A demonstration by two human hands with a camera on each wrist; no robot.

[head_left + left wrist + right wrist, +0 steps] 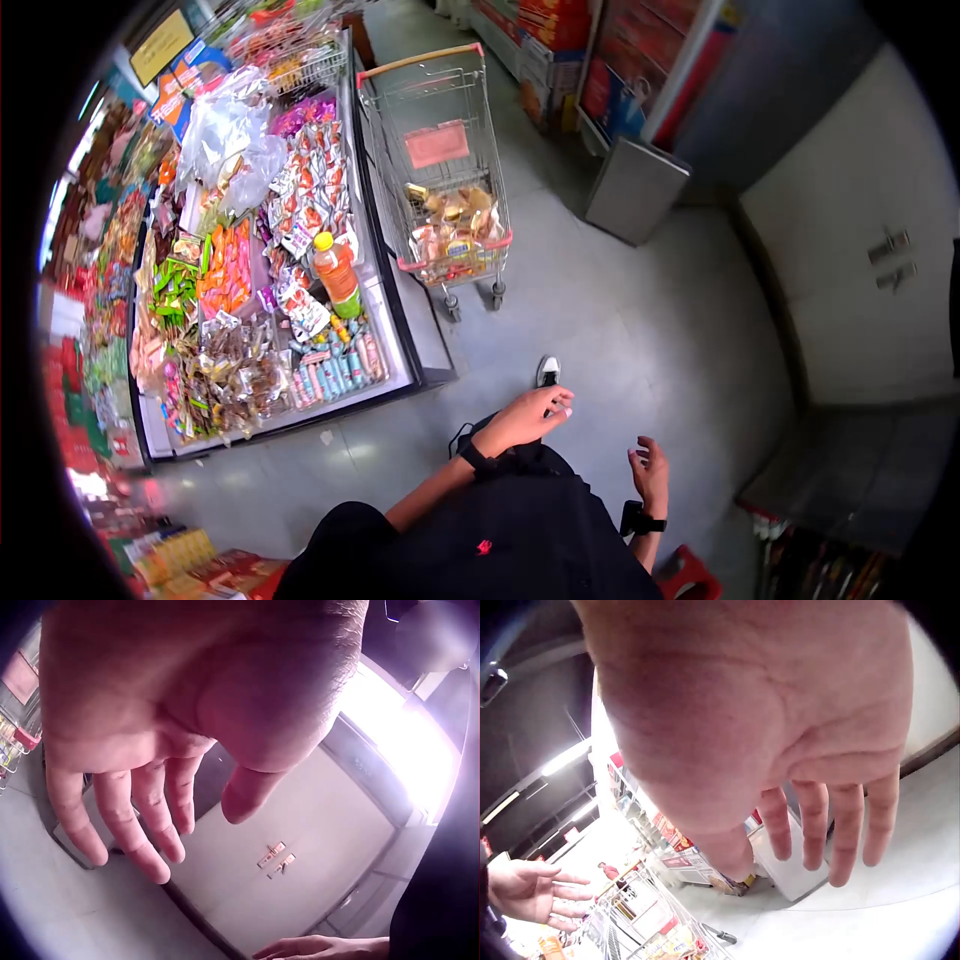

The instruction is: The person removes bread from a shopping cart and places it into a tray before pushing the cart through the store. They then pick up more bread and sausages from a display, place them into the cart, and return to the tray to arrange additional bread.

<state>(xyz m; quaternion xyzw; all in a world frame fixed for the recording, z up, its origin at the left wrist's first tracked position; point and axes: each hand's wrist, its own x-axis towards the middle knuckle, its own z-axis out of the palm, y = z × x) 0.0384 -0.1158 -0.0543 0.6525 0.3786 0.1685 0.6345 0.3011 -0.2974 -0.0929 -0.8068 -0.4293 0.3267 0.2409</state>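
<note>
Black clothing [500, 535] lies nearest, the left hand [522, 416] and right hand [651, 474] hang loose and apart just beyond it, and farther off a shopping cart [437, 145] carrying packaged goods [460, 215] stands beside a display [389, 330] heaped with wrapped packets [225, 268].

Rectangular metal-wire shopping cart [437, 145] stands right of the long, black-edged display counter [395, 345]; golden plastic-wrapped packages [460, 210] lie inside the cart. Orange-and-green plastic bottle [337, 277] rests on the counter (cart side). Flat grey rectangular panel [638, 190]: right of cart.
</note>
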